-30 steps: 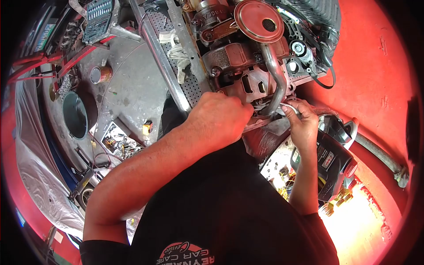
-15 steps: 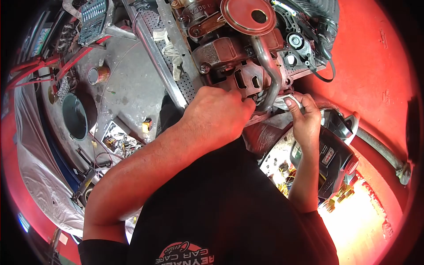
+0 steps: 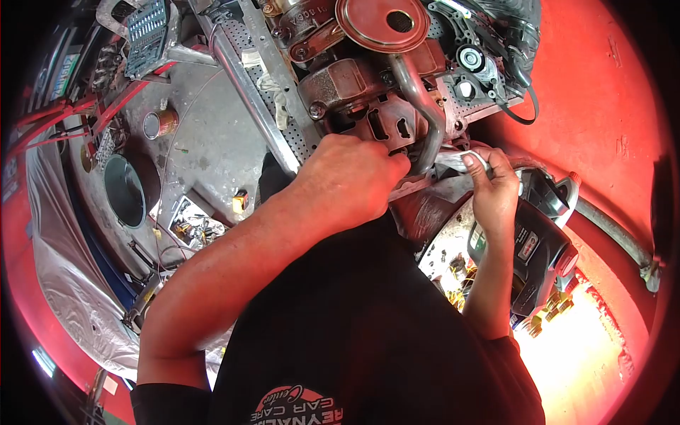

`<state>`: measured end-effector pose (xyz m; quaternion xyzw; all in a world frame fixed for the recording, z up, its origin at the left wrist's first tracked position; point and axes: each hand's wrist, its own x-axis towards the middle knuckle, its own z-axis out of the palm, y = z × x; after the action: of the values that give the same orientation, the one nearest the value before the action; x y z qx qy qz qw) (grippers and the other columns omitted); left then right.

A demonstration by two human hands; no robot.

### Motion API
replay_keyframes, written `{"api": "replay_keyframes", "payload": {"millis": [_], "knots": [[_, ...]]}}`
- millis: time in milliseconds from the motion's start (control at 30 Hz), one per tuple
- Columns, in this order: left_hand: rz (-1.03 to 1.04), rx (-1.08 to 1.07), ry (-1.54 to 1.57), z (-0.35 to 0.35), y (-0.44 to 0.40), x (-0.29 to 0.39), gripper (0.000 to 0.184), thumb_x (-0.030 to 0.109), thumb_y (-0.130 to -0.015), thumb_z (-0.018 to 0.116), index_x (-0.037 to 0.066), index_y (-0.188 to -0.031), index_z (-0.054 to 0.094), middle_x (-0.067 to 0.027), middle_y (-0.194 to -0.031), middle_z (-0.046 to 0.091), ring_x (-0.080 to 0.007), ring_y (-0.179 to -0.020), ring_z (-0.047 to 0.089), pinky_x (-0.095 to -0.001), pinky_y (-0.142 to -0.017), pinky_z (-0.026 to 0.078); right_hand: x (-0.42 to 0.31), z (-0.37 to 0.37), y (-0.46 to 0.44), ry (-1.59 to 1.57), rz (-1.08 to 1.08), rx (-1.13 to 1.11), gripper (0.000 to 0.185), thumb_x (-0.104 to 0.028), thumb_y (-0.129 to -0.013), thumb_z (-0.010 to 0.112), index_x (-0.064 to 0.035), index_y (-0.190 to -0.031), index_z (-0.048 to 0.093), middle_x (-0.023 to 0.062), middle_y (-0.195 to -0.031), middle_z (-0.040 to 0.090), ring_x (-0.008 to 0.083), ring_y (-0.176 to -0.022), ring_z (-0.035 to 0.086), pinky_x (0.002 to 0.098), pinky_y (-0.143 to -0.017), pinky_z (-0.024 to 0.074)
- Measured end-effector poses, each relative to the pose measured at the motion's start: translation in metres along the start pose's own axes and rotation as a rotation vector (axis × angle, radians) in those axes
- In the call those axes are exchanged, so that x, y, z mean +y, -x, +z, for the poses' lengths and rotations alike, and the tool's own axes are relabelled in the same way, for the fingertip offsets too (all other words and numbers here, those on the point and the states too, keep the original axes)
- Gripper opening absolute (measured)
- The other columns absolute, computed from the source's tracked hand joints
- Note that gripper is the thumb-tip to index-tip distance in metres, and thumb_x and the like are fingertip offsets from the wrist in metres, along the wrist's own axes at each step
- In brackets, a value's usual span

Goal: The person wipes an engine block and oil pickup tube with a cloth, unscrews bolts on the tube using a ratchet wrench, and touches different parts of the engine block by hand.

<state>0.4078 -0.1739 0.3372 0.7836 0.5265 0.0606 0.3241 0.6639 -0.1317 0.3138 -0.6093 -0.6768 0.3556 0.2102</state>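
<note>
An engine [image 3: 340, 81] with its underside up stands in front of me, and a round oil strainer [image 3: 361, 25] with a bent metal pipe [image 3: 418, 95] rises from it. My left hand [image 3: 354, 177] is closed at the engine's near end, just left of the pipe's lower bend. Its fingertips are hidden, so what they grip cannot be made out. Right of the pipe, my right hand [image 3: 494, 185] pinches a crumpled silvery piece [image 3: 457, 160] between thumb and fingers. That piece reaches left toward the pipe's foot.
Black oil bottles [image 3: 535, 248] stand at the right beside the red wall [image 3: 588, 106]. Left on the floor are a dark bucket [image 3: 125, 190], a tin can [image 3: 159, 124] and a tray of small parts [image 3: 191, 223]. A socket set [image 3: 147, 35] lies at upper left.
The view has shifted slightly, so the engine appears a little further left and higher. Both hands keep nearly the same place and grip.
</note>
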Motion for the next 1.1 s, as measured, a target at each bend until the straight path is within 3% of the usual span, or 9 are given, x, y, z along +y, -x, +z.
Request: {"api": "replay_keyframes", "payload": {"millis": [200, 433, 500, 633, 667, 767, 833, 933, 1100], "knots": [[-0.01, 0.009, 0.115, 0.003, -0.005, -0.008, 0.006, 0.011, -0.083, 0.058, 0.007, -0.088, 0.06, -0.0112, -0.081, 0.065, -0.0354, -0.077, 0.066, -0.0491, -0.067, 0.053, -0.001, -0.009, 0.01, 0.257, -0.015, 0.0, 0.019, -0.017, -0.093, 0.068, 0.002, -0.096, 0.064, 0.013, -0.087, 0.063, 0.0316, -0.086, 0.059, 0.0398, -0.082, 0.0466], [-0.026, 0.119, 0.311, 0.003, -0.004, -0.016, 0.017, 0.006, -0.086, 0.061, 0.004, -0.1, 0.068, -0.016, -0.087, 0.067, -0.039, -0.079, 0.065, -0.0469, -0.069, 0.053, 0.018, -0.004, 0.02, 0.161, 0.043, 0.254, 0.017, -0.015, -0.099, 0.06, 0.0016, -0.103, 0.058, 0.0098, -0.088, 0.061, 0.0236, -0.084, 0.057, 0.0343, -0.08, 0.0455], [0.0, 0.282, 0.342, -0.007, 0.013, -0.02, 0.025, -0.001, -0.086, 0.063, 0.002, -0.109, 0.069, -0.017, -0.086, 0.067, -0.0359, -0.074, 0.065, -0.0398, -0.068, 0.053, 0.021, -0.005, 0.02, -0.313, 0.264, 0.54, 0.018, -0.018, -0.105, 0.053, -0.0006, -0.101, 0.055, 0.0034, -0.093, 0.06, 0.0097, -0.083, 0.052, 0.026, -0.077, 0.0446], [-0.296, 0.291, 0.476, -0.042, 0.072, -0.025, 0.027, -0.01, -0.086, 0.063, -0.002, -0.111, 0.07, -0.0085, -0.081, 0.065, -0.0132, -0.069, 0.059, -0.0255, -0.061, 0.045, 0.026, 0.0, 0.028, -0.496, 0.157, 0.595, 0.013, -0.015, -0.103, 0.057, -0.003, -0.107, 0.054, 0.0019, -0.096, 0.06, 0.0076, -0.087, 0.054, 0.0253, -0.08, 0.0456], [-0.327, 0.329, 0.472, -0.043, 0.083, -0.028, 0.028, -0.012, -0.086, 0.062, -0.002, -0.111, 0.07, -0.0091, -0.079, 0.065, -0.0127, -0.068, 0.059, -0.0252, -0.06, 0.045, 0.022, 0.004, 0.03, -0.527, 0.113, 0.59, 0.012, -0.013, -0.102, 0.058, -0.0039, -0.108, 0.054, 0.0013, -0.097, 0.06, 0.0074, -0.088, 0.054, 0.0251, -0.081, 0.0461], [-0.382, 0.36, 0.473, -0.036, 0.1, -0.024, 0.027, -0.013, -0.086, 0.062, -0.002, -0.11, 0.071, -0.0095, -0.079, 0.066, -0.0122, -0.068, 0.06, -0.025, -0.059, 0.045, 0.0, 0.025, 0.039, -0.456, 0.045, 0.251, 0.019, -0.001, -0.096, 0.062, -0.0026, -0.114, 0.056, 0.0039, -0.109, 0.059, 0.0117, -0.101, 0.057, 0.0272, -0.09, 0.0459], [-0.419, 0.35, 0.5, -0.034, 0.106, -0.017, 0.027, -0.011, -0.086, 0.063, -0.002, -0.111, 0.071, -0.0102, -0.079, 0.066, -0.0136, -0.068, 0.06, -0.026, -0.06, 0.045, 0.012, 0.037, 0.038, -0.34, -0.024, -0.053, 0.04, 0.011, -0.081, 0.06, -0.0034, -0.118, 0.056, 0.0147, -0.111, 0.061, 0.0278, -0.106, 0.06, 0.0367, -0.092, 0.0477], [-0.349, 0.261, 0.446, -0.02, 0.1, -0.004, 0.028, -0.006, -0.084, 0.066, 0.0, -0.111, 0.07, -0.0117, -0.077, 0.063, -0.0214, -0.062, 0.059, -0.0304, -0.057, 0.046, 0.002, 0.035, 0.024, -0.019, -0.137, -0.142, 0.049, 0.009, -0.072, 0.057, -0.0037, -0.12, 0.057, 0.0185, -0.109, 0.059, 0.0374, -0.102, 0.057, 0.0436, -0.092, 0.0456], [-0.263, 0.255, 0.497, 0.001, 0.087, 0.003, 0.025, -0.005, -0.085, 0.066, 0.0, -0.109, 0.069, -0.0113, -0.076, 0.062, -0.0228, -0.061, 0.059, -0.0335, -0.057, 0.047, -0.01, 0.031, 0.01, 0.198, -0.186, -0.207, 0.043, 0.001, -0.073, 0.06, -0.0032, -0.116, 0.059, 0.0189, -0.103, 0.061, 0.0401, -0.101, 0.055, 0.0476, -0.091, 0.0449]]}}
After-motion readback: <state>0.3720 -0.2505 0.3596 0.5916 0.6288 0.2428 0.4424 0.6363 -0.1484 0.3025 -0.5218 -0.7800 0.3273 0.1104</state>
